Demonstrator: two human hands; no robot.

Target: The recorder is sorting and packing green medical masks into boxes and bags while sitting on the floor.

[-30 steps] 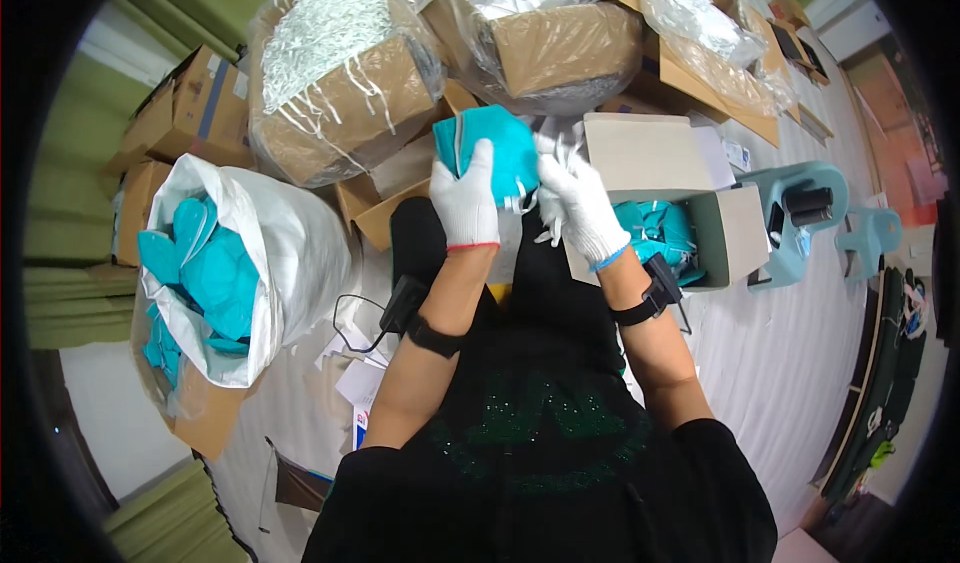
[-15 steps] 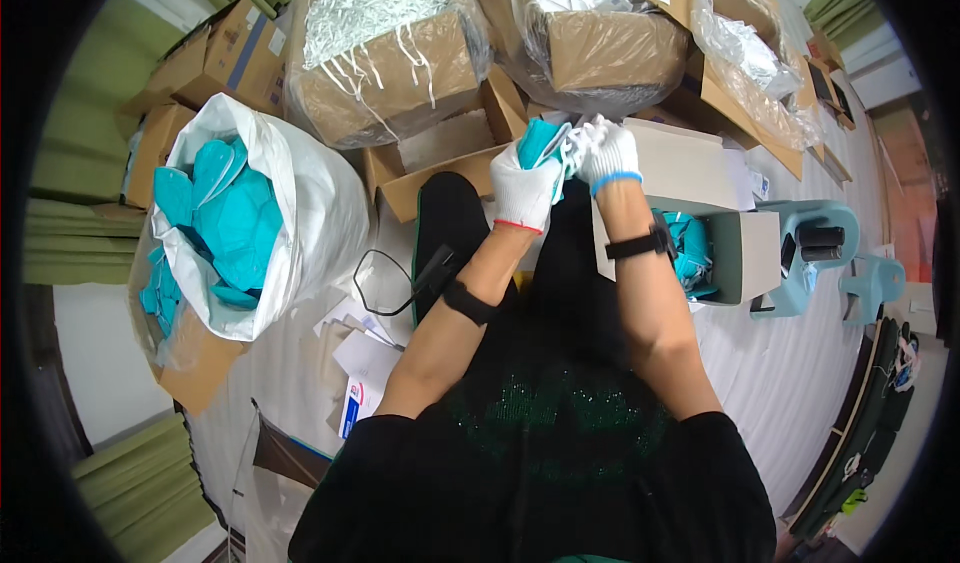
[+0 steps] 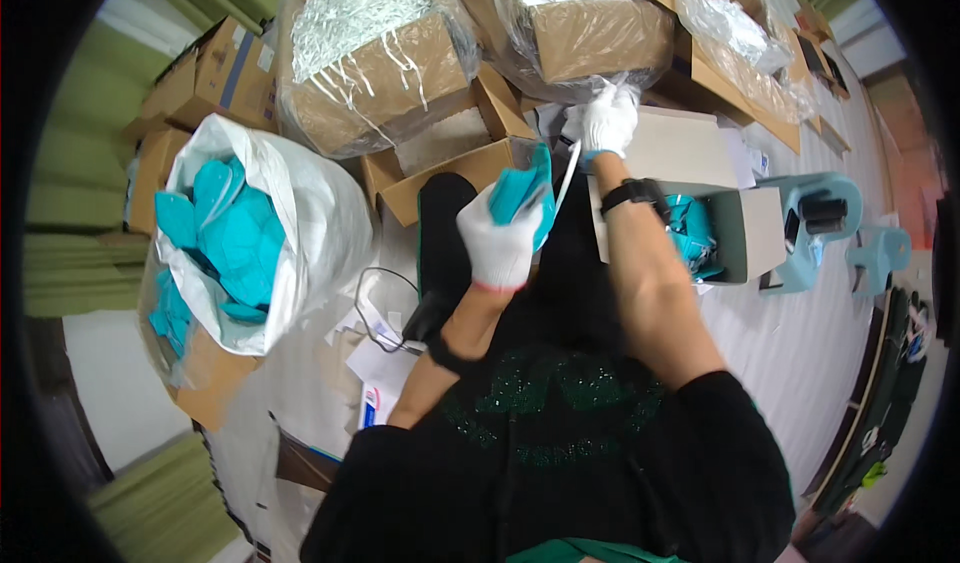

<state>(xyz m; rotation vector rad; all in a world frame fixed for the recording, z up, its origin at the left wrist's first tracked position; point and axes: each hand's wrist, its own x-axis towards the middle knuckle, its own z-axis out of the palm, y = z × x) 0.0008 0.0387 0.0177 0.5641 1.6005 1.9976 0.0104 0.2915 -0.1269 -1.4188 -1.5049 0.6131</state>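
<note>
Mask (image 3: 514, 193) partly hidden, gripped by left hand (image 3: 496, 247) | right hand (image 3: 609, 123) blurred, grip unreadable

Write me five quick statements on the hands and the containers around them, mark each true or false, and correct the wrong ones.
1. The left hand holds a teal mask. True.
2. The white sack stands on the person's right. False: the white sack, with teal pieces in its mouth, stands on the left.
3. A white strap runs from the mask to the right hand. True.
4. The open box at the right holds white strips. False: the open box holds teal items.
5. A plastic-wrapped carton ahead is heaped with white strips. True.
</note>
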